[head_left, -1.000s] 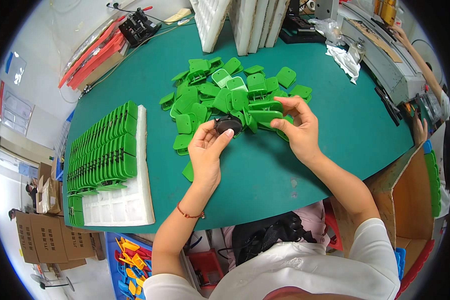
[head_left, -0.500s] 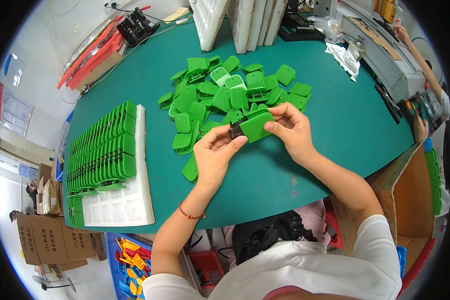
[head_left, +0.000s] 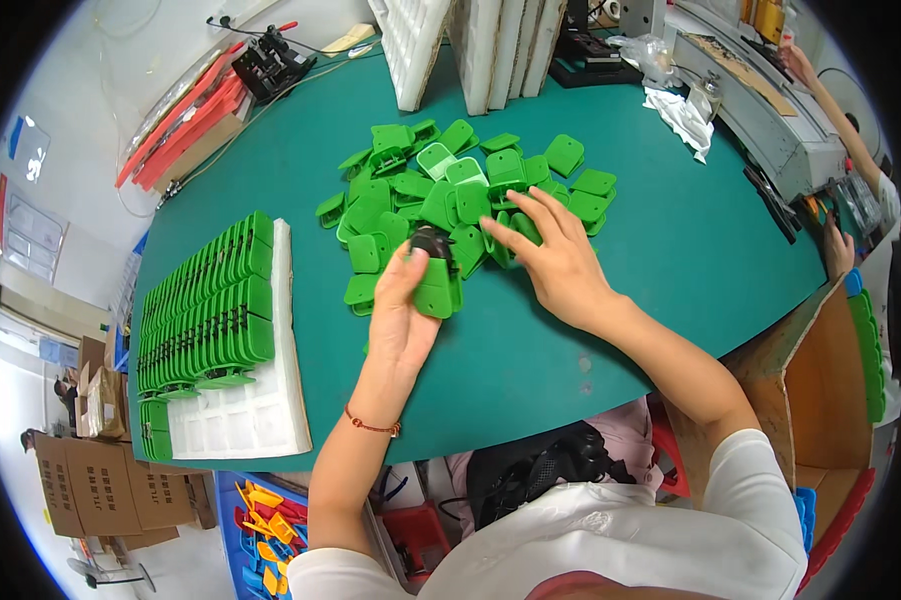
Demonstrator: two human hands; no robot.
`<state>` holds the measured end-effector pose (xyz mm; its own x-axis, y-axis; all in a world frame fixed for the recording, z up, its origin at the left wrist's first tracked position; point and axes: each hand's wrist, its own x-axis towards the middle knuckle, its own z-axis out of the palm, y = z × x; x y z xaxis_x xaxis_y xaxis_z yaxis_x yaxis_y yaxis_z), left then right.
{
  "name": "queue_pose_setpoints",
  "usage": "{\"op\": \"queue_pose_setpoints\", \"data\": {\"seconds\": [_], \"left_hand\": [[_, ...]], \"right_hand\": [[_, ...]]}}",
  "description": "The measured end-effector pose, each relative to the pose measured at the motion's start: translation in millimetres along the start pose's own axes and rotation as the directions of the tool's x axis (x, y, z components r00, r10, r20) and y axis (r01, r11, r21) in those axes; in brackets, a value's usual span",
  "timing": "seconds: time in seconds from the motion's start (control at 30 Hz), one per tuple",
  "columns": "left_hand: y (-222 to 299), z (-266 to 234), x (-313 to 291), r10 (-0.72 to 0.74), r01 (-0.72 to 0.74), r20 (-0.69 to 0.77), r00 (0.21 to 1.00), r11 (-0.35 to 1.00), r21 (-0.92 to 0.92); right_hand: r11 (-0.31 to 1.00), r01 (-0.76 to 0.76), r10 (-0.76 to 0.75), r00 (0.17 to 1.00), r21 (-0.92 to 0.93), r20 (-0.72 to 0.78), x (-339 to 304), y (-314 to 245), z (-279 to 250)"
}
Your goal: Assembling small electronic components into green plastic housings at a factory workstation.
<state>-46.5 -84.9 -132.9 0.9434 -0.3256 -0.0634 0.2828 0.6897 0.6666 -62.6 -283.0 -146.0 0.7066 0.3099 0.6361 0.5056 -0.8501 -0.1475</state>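
My left hand [head_left: 402,310] is closed on a green plastic clip [head_left: 433,293] with a black piece at its upper end. My right hand [head_left: 562,262] reaches over the near right side of a heap of green clips [head_left: 368,205]; its fingers are stretched out and apart. Its fingertips are at a green clip in the heap, and I cannot tell whether they touch it. Two clips in the heap look paler than the others. On the left, a white foam tray [head_left: 292,400] carries rows of green clips [head_left: 205,310] standing on edge, with black parts along their middles.
White foam slabs [head_left: 482,60] stand upright at the back. A grey machine [head_left: 770,140] fills the right rear, where another person's arm [head_left: 838,115] reaches in. An open cardboard box [head_left: 820,390] is at the lower right; a blue bin [head_left: 232,545] of coloured clips is at lower left.
My right hand has let go of the green clip and moved to the heap, its fingers opening. My left hand keeps the clip and has turned it, black end up, moving slightly left.
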Motion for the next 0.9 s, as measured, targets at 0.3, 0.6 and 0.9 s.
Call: {"op": "queue_pose_setpoints", "data": {"seconds": [0.3,0.6,0.9], "left_hand": [[-6.6,15.7,-5.1,0.083,-0.067,-0.029,0.996,0.931,0.359],[-7.4,21.0,-9.5,0.041,-0.037,0.002,0.999,0.872,0.489],[-11.0,19.6,-10.1,0.113,-0.095,0.01,0.994,0.79,0.606]], "right_hand": [[0.961,0.004,0.031,0.992,0.277,-0.122,1.1,8.4,5.2],[0.471,-0.294,0.443,0.894,0.832,0.065,3.6,9.0,-11.9],[-0.029,-0.325,0.521,0.802,0.945,0.292,5.7,12.0,-16.7]]}}
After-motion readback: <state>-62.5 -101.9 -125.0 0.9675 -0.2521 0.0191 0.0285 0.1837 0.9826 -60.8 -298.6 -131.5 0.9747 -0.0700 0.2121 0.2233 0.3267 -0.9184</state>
